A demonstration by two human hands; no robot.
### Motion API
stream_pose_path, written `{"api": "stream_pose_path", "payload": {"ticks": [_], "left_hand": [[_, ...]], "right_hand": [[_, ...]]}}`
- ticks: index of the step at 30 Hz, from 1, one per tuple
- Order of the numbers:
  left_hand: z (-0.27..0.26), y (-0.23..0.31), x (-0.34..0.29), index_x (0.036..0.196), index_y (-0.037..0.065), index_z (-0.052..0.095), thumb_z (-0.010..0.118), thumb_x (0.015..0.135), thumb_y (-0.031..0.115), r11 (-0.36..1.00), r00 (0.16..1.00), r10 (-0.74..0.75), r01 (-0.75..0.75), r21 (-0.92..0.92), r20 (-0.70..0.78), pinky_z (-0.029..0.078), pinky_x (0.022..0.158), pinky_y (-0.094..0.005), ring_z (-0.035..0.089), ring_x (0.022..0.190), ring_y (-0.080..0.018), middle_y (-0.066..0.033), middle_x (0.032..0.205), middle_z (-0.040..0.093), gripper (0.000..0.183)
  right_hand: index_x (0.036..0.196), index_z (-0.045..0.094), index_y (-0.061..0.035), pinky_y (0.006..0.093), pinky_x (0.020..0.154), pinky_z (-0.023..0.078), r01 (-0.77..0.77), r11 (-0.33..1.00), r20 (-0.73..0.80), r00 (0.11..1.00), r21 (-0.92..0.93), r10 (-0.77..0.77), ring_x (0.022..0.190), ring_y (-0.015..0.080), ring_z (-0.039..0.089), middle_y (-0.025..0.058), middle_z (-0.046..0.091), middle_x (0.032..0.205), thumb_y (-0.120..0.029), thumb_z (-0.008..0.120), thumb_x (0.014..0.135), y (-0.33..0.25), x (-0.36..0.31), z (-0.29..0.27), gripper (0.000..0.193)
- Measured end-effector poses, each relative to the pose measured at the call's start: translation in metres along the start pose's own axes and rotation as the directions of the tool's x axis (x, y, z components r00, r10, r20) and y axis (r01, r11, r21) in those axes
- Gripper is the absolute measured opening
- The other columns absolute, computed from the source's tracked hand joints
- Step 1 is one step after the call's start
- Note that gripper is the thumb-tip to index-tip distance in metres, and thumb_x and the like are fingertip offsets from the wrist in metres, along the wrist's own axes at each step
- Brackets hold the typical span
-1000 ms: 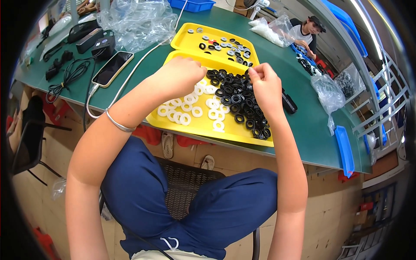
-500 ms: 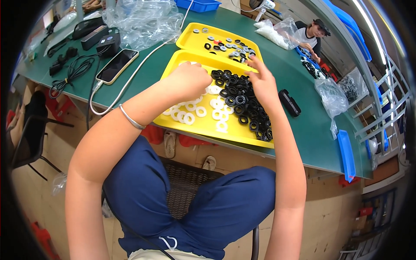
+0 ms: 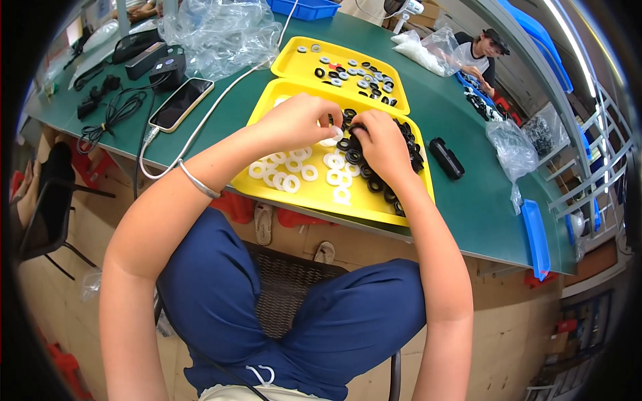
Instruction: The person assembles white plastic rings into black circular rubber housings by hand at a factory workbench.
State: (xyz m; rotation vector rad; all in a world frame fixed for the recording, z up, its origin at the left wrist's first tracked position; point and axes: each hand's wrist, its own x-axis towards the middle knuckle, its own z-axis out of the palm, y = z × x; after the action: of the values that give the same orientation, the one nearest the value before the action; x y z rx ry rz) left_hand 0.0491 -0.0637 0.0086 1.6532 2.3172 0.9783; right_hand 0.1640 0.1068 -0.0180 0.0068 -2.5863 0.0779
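A yellow tray [image 3: 314,199] in front of me holds flat white rings [image 3: 291,183] on its left and a heap of black rings [image 3: 414,155] on its right. My left hand [image 3: 301,121] is over the middle of the tray, thumb and fingers pinched at a white ring [image 3: 329,141]. Close beside it, my right hand [image 3: 382,146] curls its fingers round a black ring [image 3: 360,127] at the heap's left side. My right hand hides part of the heap.
Behind stands a second yellow tray [image 3: 293,61] with grey and black rings. A phone [image 3: 180,104] with a white cable [image 3: 224,93] lies left, a black case [image 3: 446,159] right. Clear plastic bags [image 3: 221,37] sit at the back. Another person [image 3: 478,57] works at the far right.
My right hand has come left and down from above the heap, its fingers closing on a black ring. My left hand has shifted right toward it. The near tray has shifted slightly.
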Motion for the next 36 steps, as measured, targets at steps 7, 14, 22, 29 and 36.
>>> {"api": "stream_pose_path", "payload": {"ticks": [7,14,22,29,36], "left_hand": [[-0.004,-0.001,0.002,0.099,0.002,0.064,0.064,0.088,0.020,0.978,0.998,-0.061,0.060,-0.201,0.003,0.050,0.072,-0.0307,0.063,0.080,-0.0140,-0.0075,0.088,0.066,0.021],[0.004,-0.002,0.005,0.104,0.000,0.062,0.062,0.089,0.018,0.825,0.996,-0.089,0.065,-0.561,-0.016,0.050,0.079,-0.0278,0.063,0.086,-0.0137,-0.0087,0.092,0.066,0.023],[0.000,0.011,0.003,0.111,-0.001,0.059,0.066,0.087,0.024,0.609,0.999,-0.047,0.023,-0.793,-0.007,0.047,0.088,-0.0296,0.063,0.096,-0.0150,-0.0097,0.102,0.065,0.035],[0.003,0.016,0.004,0.104,-0.001,0.057,0.071,0.083,0.016,0.692,0.994,-0.062,-0.023,-0.722,-0.091,0.048,0.088,-0.0304,0.063,0.097,-0.0177,-0.0121,0.101,0.065,0.030],[0.016,-0.005,0.016,0.102,-0.003,0.056,0.062,0.086,0.001,0.649,0.987,-0.036,-0.095,-0.755,-0.155,0.052,0.080,-0.0278,0.065,0.092,-0.0165,-0.0089,0.096,0.064,0.017]], "right_hand": [[0.103,0.062,0.0005,0.0258,0.073,0.047,-0.346,0.552,0.140,0.914,0.759,0.381,0.078,0.0111,0.057,0.0057,0.064,0.091,-0.007,0.052,0.091,-0.007,0.004,-0.022,0.018],[0.102,0.056,-0.0001,0.0235,0.070,0.046,-0.356,0.354,0.197,0.890,0.865,0.412,0.075,0.0095,0.056,0.0037,0.060,0.084,-0.012,0.061,0.089,-0.028,0.000,-0.036,0.018],[0.092,0.055,-0.0006,0.0251,0.067,0.048,-0.267,0.512,0.036,0.908,0.816,0.418,0.072,0.0116,0.059,0.0062,0.063,0.081,-0.012,0.065,0.086,-0.031,0.001,-0.037,0.017],[0.095,0.057,0.0012,0.0259,0.073,0.049,-0.271,0.497,0.036,0.901,0.824,0.431,0.080,0.0131,0.062,0.0085,0.064,0.085,-0.013,0.067,0.085,-0.026,0.007,-0.037,0.020],[0.094,0.058,0.0025,0.0251,0.075,0.050,-0.341,0.448,0.201,0.922,0.826,0.331,0.080,0.0131,0.063,0.0081,0.065,0.086,-0.006,0.065,0.085,-0.014,0.019,-0.033,0.014]]}}
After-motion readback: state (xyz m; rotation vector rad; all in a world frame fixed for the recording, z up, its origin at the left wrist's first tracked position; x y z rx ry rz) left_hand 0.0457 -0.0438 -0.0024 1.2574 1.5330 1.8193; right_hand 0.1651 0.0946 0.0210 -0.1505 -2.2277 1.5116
